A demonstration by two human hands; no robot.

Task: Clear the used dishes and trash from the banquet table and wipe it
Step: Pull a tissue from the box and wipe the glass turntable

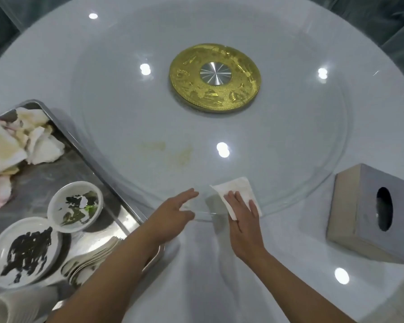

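Right hand (243, 220) presses straight fingers (237, 201) flat on a tissue (237, 186); left hand (173, 212) hovers beside it, fingers (189, 194) loosely spread, holding nothing.

No readable text, label, brand or number is being shown; the gold turntable hub (214, 77) is embossed with illegible figures.

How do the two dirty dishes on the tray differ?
The bowl is smaller and deeper, with dark and green scraps; the plate is wider and shallower, smeared with dark residue only. The bowl sits farther from the camera, its rim overlapping the plate's edge. Both are white, round and used, on the metal tray.
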